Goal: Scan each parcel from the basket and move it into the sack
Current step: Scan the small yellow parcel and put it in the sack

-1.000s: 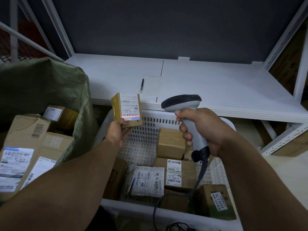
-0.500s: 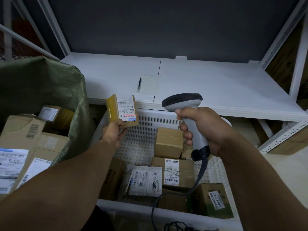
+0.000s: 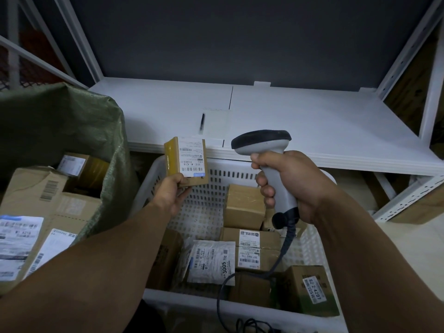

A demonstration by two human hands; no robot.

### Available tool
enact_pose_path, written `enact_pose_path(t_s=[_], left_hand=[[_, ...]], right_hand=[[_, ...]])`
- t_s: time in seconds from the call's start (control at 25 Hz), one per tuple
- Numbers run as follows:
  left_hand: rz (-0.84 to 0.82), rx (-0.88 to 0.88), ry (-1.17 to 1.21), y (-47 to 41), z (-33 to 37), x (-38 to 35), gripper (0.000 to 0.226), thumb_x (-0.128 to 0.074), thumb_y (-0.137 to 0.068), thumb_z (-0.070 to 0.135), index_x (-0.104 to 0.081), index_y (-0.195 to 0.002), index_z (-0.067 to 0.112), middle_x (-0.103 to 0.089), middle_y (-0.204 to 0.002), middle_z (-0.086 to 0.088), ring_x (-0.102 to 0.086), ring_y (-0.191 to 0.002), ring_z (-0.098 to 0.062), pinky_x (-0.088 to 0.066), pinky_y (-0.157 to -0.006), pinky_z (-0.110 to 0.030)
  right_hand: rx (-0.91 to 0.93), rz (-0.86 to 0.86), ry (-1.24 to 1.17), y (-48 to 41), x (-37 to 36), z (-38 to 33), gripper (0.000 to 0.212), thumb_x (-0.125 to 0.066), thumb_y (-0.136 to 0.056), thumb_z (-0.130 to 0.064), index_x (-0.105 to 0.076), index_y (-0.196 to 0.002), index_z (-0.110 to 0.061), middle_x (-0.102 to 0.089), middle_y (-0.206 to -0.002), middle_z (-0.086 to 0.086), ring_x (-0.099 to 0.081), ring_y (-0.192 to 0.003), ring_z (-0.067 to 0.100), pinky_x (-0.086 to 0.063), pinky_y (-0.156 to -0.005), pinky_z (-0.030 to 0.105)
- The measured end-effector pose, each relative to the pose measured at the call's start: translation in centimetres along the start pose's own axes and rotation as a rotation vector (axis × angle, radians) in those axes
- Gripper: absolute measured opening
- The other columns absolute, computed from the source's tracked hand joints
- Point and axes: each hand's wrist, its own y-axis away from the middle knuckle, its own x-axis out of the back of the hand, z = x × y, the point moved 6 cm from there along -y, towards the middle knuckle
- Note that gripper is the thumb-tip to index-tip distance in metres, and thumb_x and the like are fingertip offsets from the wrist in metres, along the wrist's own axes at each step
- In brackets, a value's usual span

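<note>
A: Head view. What do the left hand (image 3: 171, 192)'s fingers have?

B: They are closed on the bottom edge of a small parcel (image 3: 186, 161), held upright above the basket (image 3: 201, 210)'s far left corner. Its white label faces the camera, and its yellow taped side is to the left of the fingers.

A: And the right hand (image 3: 292, 186)?

B: Its fingers are wrapped tight round the grip of the scanner (image 3: 266, 159). The dark head sits just above the fingers and points toward the parcel; the two are near but apart. The cable (image 3: 280, 258) drops from below the fingers into the basket.

A: Where is the sack (image 3: 72, 131)?

B: Left of the left fingers, green and open, with boxes (image 3: 36, 188) inside, some labelled.

A: What is under the fingers?

B: The white slotted basket holds more parcels: a plain box (image 3: 245, 205) below the right fingers, labelled boxes nearer the camera, and a grey bag (image 3: 211, 263) marked 3005.

A: Beyond the fingers?

B: A white shelf (image 3: 300, 121) with a pen (image 3: 202, 121) lying on a sheet.
</note>
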Motion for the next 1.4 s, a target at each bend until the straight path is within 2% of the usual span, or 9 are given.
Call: enact_pose_path(t_s=[0.32, 0.6, 0.72, 0.84, 1.0, 1.08, 1.16, 1.32, 1.4], left_hand=[[-0.004, -0.044, 0.211, 3.2, 2.2, -2.1, 0.054, -0.049, -0.086, 0.006, -0.06, -0.138, 0.013, -0.068, -0.13, -0.013, -0.059, -0.128, -0.033, -0.054, -0.1, -0.037], [0.004, -0.238, 0.559, 8.3, 9.3, -2.6, 0.035, -0.053, -0.092, 0.009, -0.066, -0.124, 0.009, -0.066, -0.126, -0.012, -0.056, -0.132, -0.033, -0.055, -0.099, -0.039], [0.022, -0.379, 0.622, 10.4, 12.5, -1.5, 0.036, -0.058, -0.099, 0.024, -0.06, -0.135, 0.019, -0.06, -0.136, -0.011, -0.056, -0.13, -0.029, -0.053, -0.104, -0.04], [0.057, -0.449, 0.697, 11.2, 14.2, 0.0, 0.053, -0.056, -0.101, 0.04, -0.044, -0.149, 0.022, -0.055, -0.131, -0.011, -0.06, -0.124, -0.03, -0.05, -0.109, -0.044], [0.074, -0.341, 0.833, 10.3, 14.6, 3.3, 0.067, -0.059, -0.096, 0.058, -0.047, -0.147, 0.016, -0.057, -0.127, -0.016, -0.063, -0.117, -0.031, -0.053, -0.105, -0.046], [0.045, -0.255, 0.967, 9.6, 14.5, 4.4, 0.064, -0.06, -0.093, 0.062, -0.057, -0.127, 0.007, -0.058, -0.126, -0.022, -0.064, -0.115, -0.031, -0.056, -0.1, -0.046], [0.047, -0.192, 1.082, 8.9, 14.1, 5.3, 0.063, -0.059, -0.094, 0.062, -0.055, -0.114, 0.002, -0.06, -0.121, -0.027, -0.064, -0.115, -0.035, -0.057, -0.096, -0.048], [0.026, -0.165, 1.092, 8.2, 13.7, 5.7, 0.066, -0.043, -0.105, 0.053, -0.045, -0.137, -0.005, -0.067, -0.113, -0.03, -0.069, -0.103, -0.038, -0.064, -0.07, -0.047], [0.004, -0.17, 1.058, 8.2, 13.7, 5.5, 0.066, -0.039, -0.107, 0.05, -0.047, -0.136, -0.009, -0.068, -0.112, -0.029, -0.07, -0.102, -0.037, -0.064, -0.067, -0.046]], right_hand=[[0.088, 0.0, -0.036, -1.0, -3.2, -1.8, 0.019, -0.069, -0.093, -0.02, -0.061, -0.102, -0.005, -0.056, -0.062, 0.006, -0.046, -0.046, 0.016, -0.041, -0.045, 0.026], [0.151, 0.005, -0.076, -1.3, -7.5, -3.2, 0.015, -0.07, -0.092, -0.017, -0.06, -0.095, -0.007, -0.056, -0.064, 0.007, -0.047, -0.046, 0.018, -0.043, -0.046, 0.028], [0.184, -0.03, -0.098, -1.3, -9.5, -3.7, 0.011, -0.068, -0.092, -0.011, -0.058, -0.092, -0.005, -0.055, -0.065, 0.007, -0.048, -0.048, 0.017, -0.043, -0.047, 0.029], [0.197, -0.078, -0.085, -1.2, -11.3, -3.7, 0.01, -0.067, -0.092, -0.01, -0.059, -0.091, -0.005, -0.056, -0.065, 0.007, -0.048, -0.048, 0.018, -0.043, -0.048, 0.03], [0.186, -0.117, -0.045, -1.2, -12.9, -3.1, 0.009, -0.067, -0.093, -0.01, -0.06, -0.091, -0.004, -0.057, -0.065, 0.008, -0.048, -0.049, 0.018, -0.044, -0.048, 0.029], [0.184, -0.118, -0.035, -1.3, -13.1, -2.9, 0.01, -0.068, -0.093, -0.01, -0.061, -0.092, -0.004, -0.057, -0.065, 0.008, -0.048, -0.048, 0.018, -0.044, -0.047, 0.03], [0.183, -0.113, -0.029, -1.5, -13.1, -2.8, 0.01, -0.068, -0.093, -0.01, -0.06, -0.092, -0.004, -0.058, -0.065, 0.008, -0.048, -0.048, 0.018, -0.044, -0.046, 0.03], [0.181, -0.107, -0.028, -1.7, -12.9, -2.7, 0.011, -0.068, -0.093, -0.011, -0.061, -0.094, -0.004, -0.058, -0.066, 0.008, -0.049, -0.048, 0.018, -0.044, -0.047, 0.03], [0.18, -0.109, -0.026, -1.7, -12.9, -2.7, 0.01, -0.068, -0.093, -0.011, -0.06, -0.092, -0.004, -0.058, -0.067, 0.009, -0.048, -0.048, 0.018, -0.044, -0.047, 0.03]])
